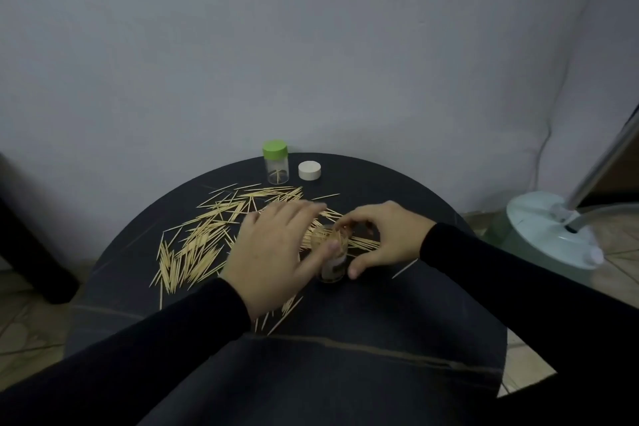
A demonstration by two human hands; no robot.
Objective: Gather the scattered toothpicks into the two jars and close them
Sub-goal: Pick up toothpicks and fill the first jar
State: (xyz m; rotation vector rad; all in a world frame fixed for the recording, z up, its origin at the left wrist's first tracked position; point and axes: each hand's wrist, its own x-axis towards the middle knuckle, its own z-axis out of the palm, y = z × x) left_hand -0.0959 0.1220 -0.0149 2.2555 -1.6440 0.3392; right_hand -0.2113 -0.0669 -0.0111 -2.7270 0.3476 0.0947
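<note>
Filling step: right hand curls round open jar, left hand flat, fingers straight. Next: scoop more toothpicks, w/ care.

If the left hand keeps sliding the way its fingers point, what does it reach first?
The left hand points up-right across the table; likely the scattered toothpicks just past its fingertips, then the open jar. Depth is unclear.
</note>
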